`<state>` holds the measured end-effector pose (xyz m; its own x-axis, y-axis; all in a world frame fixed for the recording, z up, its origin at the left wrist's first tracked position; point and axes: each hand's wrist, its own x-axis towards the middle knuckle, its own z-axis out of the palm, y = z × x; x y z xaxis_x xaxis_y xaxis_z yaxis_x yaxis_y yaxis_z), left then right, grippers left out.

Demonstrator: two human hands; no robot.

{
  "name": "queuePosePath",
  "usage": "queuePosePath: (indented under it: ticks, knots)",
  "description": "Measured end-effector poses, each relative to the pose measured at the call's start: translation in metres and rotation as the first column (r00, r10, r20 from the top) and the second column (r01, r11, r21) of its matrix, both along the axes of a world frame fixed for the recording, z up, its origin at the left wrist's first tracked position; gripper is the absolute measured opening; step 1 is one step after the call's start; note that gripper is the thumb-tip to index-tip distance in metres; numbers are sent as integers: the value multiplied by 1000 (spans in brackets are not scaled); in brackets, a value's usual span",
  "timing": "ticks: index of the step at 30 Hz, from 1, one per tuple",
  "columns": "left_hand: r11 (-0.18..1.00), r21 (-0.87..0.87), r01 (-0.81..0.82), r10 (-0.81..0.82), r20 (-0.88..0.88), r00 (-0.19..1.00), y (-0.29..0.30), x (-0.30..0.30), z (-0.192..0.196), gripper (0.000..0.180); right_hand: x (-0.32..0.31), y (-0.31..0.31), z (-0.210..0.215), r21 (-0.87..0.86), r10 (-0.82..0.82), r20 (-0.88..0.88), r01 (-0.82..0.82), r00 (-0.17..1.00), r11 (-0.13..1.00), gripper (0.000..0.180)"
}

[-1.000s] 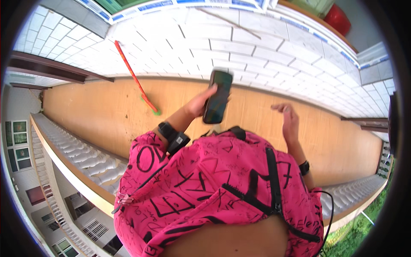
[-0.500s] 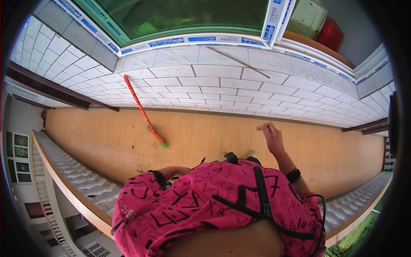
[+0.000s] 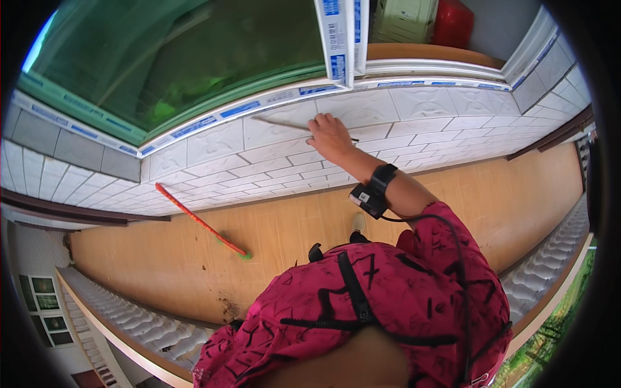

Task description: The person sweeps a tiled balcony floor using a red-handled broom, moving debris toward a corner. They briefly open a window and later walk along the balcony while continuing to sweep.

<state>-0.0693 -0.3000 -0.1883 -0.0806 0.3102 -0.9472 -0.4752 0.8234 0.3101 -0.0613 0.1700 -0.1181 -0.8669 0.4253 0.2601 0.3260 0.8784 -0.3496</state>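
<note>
My right hand [image 3: 330,138] reaches out over the tiled window sill [image 3: 359,107]. Its fingers are curled down on a thin dark stick [image 3: 278,122], closed around the middle part of it. One end of the stick shows to the left of the hand, and a short dark tip sticks out on the right. The palm side of the grip is hidden. A strap with a small black box [image 3: 372,197] sits on my right forearm, with a cable running back. My left hand is out of sight.
A broom with a red handle [image 3: 200,221] and green head leans against the white brick-patterned wall [image 3: 272,165]. Dark dirt [image 3: 228,309] lies on the orange floor [image 3: 142,249]. Behind the sill is a window frame [image 3: 278,97], with a red object [image 3: 453,24] inside. A balustrade [image 3: 129,323] stands behind me.
My right hand has moved from above the floor up to the sill and closed on the stick. My view has turned and come nearer the window. My left forearm has dropped out of sight.
</note>
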Motion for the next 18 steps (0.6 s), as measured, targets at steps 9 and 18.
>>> queuePosePath:
  ticks: [9,18]
  knots:
    - [1000,0,-7,7,-61,998,38,-35,14,44,124,48,59,-653,-77,38,83,996,753,18]
    - [987,127,103,-77,-194,978,144,-80,44,38,199,190,74,324,-342,94,296,935,898,18]
